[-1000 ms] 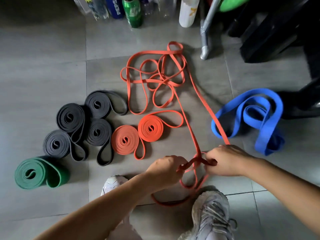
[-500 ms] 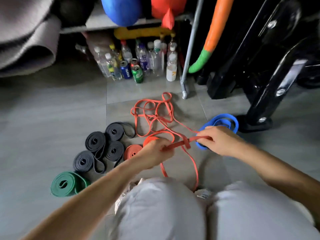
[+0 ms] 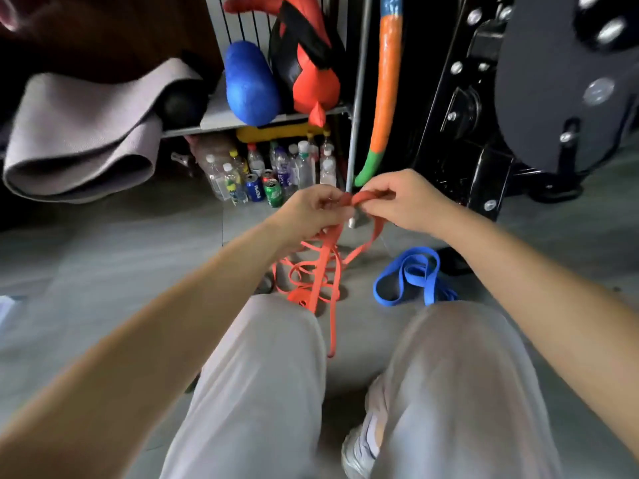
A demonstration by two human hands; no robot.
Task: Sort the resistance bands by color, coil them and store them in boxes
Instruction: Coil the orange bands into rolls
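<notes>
We see the left hand and right hand each pinching the flat, rubbery orange band, a short stretch lying crosswise between them; its long strands hang down to loose loops on the floor

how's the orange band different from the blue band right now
The orange band is lifted at one end, pinched by the left hand and right hand; the blue band lies untouched on the floor. The orange band looks narrower and trails down in many tangled loops; the blue band looks wider and sits in a few loose folds. Both are flat straps, not yet coiled.
</notes>
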